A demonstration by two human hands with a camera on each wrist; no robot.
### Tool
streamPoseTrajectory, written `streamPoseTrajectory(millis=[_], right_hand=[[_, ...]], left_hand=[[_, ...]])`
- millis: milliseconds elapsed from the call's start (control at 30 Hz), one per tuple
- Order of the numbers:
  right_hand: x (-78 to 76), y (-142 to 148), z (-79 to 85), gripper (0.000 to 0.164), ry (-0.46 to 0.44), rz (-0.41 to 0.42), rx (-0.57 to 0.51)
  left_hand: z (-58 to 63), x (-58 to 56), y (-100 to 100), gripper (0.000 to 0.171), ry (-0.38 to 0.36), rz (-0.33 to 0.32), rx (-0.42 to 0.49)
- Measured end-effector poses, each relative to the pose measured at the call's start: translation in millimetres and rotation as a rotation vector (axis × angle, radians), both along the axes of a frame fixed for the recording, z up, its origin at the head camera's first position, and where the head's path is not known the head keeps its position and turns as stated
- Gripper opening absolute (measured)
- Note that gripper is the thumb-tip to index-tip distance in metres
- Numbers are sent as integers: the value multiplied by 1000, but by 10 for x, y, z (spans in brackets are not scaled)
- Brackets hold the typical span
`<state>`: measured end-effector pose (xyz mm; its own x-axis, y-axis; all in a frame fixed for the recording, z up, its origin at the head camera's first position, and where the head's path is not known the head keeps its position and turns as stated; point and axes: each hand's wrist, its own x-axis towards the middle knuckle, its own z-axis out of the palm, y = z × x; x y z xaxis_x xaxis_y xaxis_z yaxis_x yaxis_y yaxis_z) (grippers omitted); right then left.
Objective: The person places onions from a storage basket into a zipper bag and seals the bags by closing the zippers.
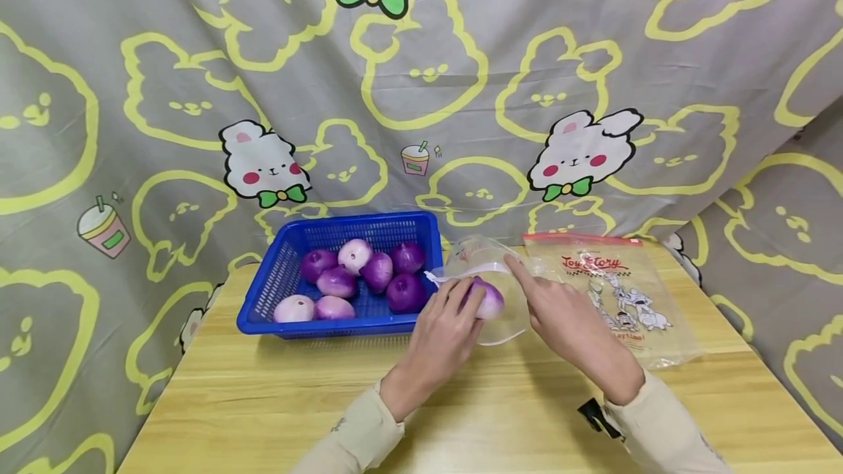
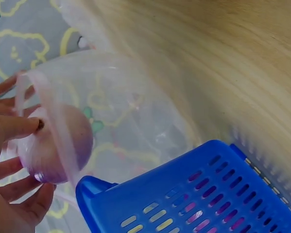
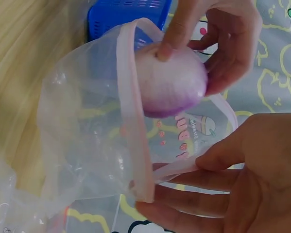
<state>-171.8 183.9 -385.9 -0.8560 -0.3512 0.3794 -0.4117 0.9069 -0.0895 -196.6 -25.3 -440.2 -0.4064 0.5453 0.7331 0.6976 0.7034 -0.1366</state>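
A purple-and-white onion [image 1: 489,303] is held by my left hand [image 1: 443,324], thumb on its root end and fingers curled round its side. The right wrist view puts this onion [image 3: 172,82] in the mouth of a clear plastic bag [image 3: 87,131] with a pale pink rim. My right hand [image 1: 568,317] pinches the bag's rim between thumb and fingers, keeping the mouth spread. In the head view the bag [image 1: 510,328] spans the space between both hands, partly hidden by them. From the left wrist, the onion [image 2: 79,131] shows partly behind the bag's edge.
A blue slotted basket [image 1: 316,328] with several more onions [image 1: 337,281] stands left of the hands. Right of them, a clear zip bag [image 1: 619,298] with a red top edge and printed figures lies on the wooden table [image 1: 283,408]. A patterned curtain [image 1: 421,72] hangs behind.
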Motion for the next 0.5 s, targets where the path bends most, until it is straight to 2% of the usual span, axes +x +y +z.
streamPoseTrajectory(millis=[300, 500], right_hand=[[-36, 28, -4, 72, 42, -23, 6], [-46, 54, 10, 70, 37, -17, -10]], left_hand=[[-87, 14, -6, 43, -108, 65, -88], [-88, 15, -11, 47, -123, 73, -121]])
